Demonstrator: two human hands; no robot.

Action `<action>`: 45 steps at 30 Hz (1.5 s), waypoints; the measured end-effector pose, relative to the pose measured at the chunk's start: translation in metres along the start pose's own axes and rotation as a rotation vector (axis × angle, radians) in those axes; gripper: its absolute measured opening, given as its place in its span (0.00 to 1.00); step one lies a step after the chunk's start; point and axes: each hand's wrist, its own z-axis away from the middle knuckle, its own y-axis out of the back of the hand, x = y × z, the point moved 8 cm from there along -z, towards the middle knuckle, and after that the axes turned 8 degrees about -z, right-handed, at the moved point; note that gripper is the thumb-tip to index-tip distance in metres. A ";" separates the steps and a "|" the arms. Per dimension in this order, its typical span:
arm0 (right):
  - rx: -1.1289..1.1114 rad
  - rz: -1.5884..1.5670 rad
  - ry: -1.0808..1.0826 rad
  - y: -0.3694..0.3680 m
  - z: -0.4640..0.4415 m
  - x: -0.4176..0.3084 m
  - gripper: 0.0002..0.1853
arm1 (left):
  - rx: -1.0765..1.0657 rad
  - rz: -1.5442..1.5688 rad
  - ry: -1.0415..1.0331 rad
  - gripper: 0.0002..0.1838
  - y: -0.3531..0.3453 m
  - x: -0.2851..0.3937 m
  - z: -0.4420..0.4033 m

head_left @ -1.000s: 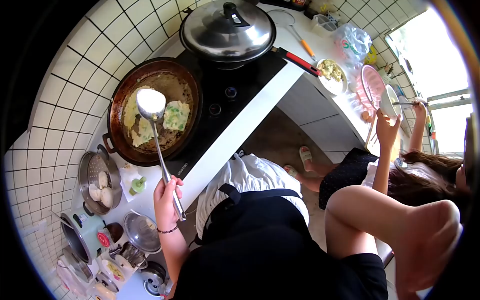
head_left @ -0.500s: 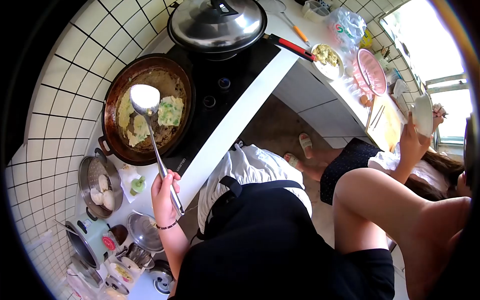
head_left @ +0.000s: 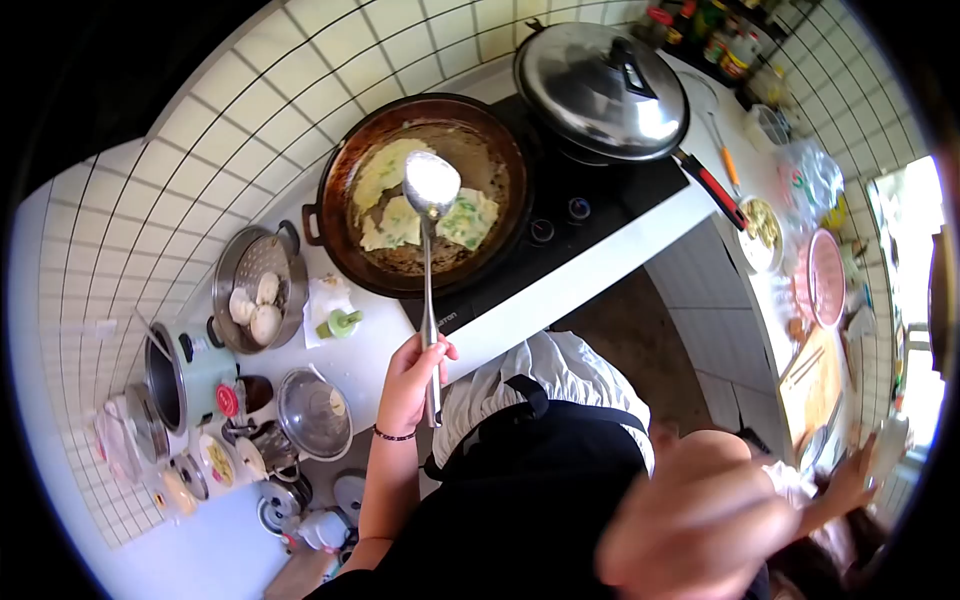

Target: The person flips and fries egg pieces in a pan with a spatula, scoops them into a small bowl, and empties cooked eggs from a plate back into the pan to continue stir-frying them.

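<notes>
My left hand (head_left: 410, 380) is wrapped round the long handle of a metal spatula (head_left: 429, 270). Its shiny head hovers over a deep brown frying pan (head_left: 335, 185) and hides part of what lies there. In the pan are pieces of pale flatbread; one piece (head_left: 470, 219) is flecked with green, and another piece (head_left: 392, 225) lies left of the spatula. Close to the camera, low on the right, is my right hand (head_left: 700, 520); motion smears its fingers, and I see nothing held in it.
A lidded pan (head_left: 590, 90) stands right of the frying pan on the black cooktop (head_left: 625, 190). On the left are a steamer pot (head_left: 225, 300) with white buns, a green-handled brush (head_left: 340, 323) and a glass lid (head_left: 315, 410). Another person's hand (head_left: 850, 480) holds a bowl (head_left: 888, 450).
The view has swung, so the stove sits further right. My right arm has come down from its raised, bent pose, and the hand now shows. My left hand keeps its grip on the spatula over the pan.
</notes>
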 end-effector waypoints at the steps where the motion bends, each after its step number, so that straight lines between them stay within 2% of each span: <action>1: -0.180 -0.032 -0.063 -0.019 -0.010 0.023 0.07 | -0.003 0.001 -0.003 0.08 0.000 -0.002 0.001; 3: -0.326 -0.028 -0.141 -0.057 -0.018 0.043 0.12 | 0.013 0.008 0.010 0.08 0.000 -0.002 0.005; 7: -0.513 -0.208 -0.155 -0.091 -0.028 0.036 0.16 | 0.024 0.040 0.008 0.09 0.001 -0.006 0.012; 8: -0.524 -0.357 -0.221 -0.090 -0.027 0.035 0.15 | 0.024 0.061 0.002 0.09 0.001 -0.007 0.014; 11: -0.521 -0.222 -0.180 -0.079 -0.029 0.032 0.14 | 0.043 0.073 -0.006 0.09 0.005 -0.011 0.021; 13: -0.613 -0.067 -0.136 -0.080 -0.022 0.027 0.14 | 0.071 0.083 0.015 0.08 0.008 -0.013 0.026; 17: -0.575 -0.037 -0.040 -0.069 -0.028 0.017 0.09 | 0.065 0.065 0.025 0.09 0.015 -0.017 0.030; 20: -0.521 -0.081 -0.089 -0.062 -0.027 0.018 0.11 | 0.051 0.105 0.028 0.09 0.016 -0.023 0.032; 23: -0.525 -0.385 0.079 -0.052 -0.022 0.011 0.13 | -0.015 0.129 0.020 0.10 0.009 -0.024 0.035; 24: -0.647 -0.518 0.097 -0.047 -0.021 0.012 0.17 | -0.038 0.154 0.008 0.10 0.008 -0.023 0.035; 26: -0.439 -0.579 -0.200 -0.024 0.008 0.071 0.14 | -0.098 0.213 -0.026 0.10 -0.002 -0.020 0.034; 28: -0.240 -0.099 -0.652 -0.010 0.004 0.116 0.16 | -0.103 0.236 -0.036 0.10 -0.016 -0.013 0.033; 29: -0.142 0.178 -0.905 0.001 0.022 0.153 0.13 | -0.103 0.251 -0.047 0.10 -0.024 -0.010 0.030; 30: -0.070 0.429 -1.006 0.009 0.037 0.177 0.15 | -0.164 0.339 -0.109 0.09 -0.036 -0.010 0.024; 31: -0.067 0.480 -1.007 0.010 0.057 0.196 0.17 | -0.143 0.379 -0.090 0.12 -0.049 -0.007 0.020; 32: -0.031 0.298 -1.151 0.008 0.078 0.216 0.17 | -0.189 0.426 -0.006 0.13 -0.063 -0.012 0.017; 33: 0.057 -0.060 -1.183 0.002 0.098 0.234 0.16 | -0.236 0.473 0.077 0.15 -0.076 -0.018 0.016; 34: 0.088 -0.157 -1.172 0.000 0.108 0.242 0.15 | -0.257 0.356 -0.003 0.19 -0.085 -0.015 0.011; 35: 0.121 -0.254 -1.161 -0.002 0.112 0.247 0.14 | -0.288 0.353 0.042 0.19 -0.093 -0.016 0.008; 38: 0.249 -0.324 -1.184 0.012 0.112 0.249 0.11 | -0.417 0.359 0.098 0.20 -0.110 -0.014 0.003; 40: 0.260 -0.373 -1.182 0.018 0.117 0.252 0.09 | -0.533 0.386 0.028 0.22 -0.115 -0.014 -0.002; 41: 0.269 -0.402 -1.180 0.019 0.117 0.252 0.09 | -0.479 0.298 -0.032 0.22 -0.113 -0.015 -0.009; 42: 0.378 -0.473 -1.162 0.016 0.113 0.248 0.05 | -0.421 0.211 -0.087 0.23 -0.111 -0.016 -0.014; 43: 0.373 -0.394 -1.138 0.022 0.120 0.253 0.07 | -0.362 0.123 -0.137 0.23 -0.109 -0.018 -0.018; 44: 0.417 -0.384 -1.161 0.024 0.124 0.257 0.07 | -0.379 0.125 -0.115 0.25 -0.109 -0.023 -0.020; 45: 0.463 -0.376 -1.183 0.027 0.126 0.259 0.08 | -0.428 -0.066 -0.026 0.27 -0.105 -0.031 -0.022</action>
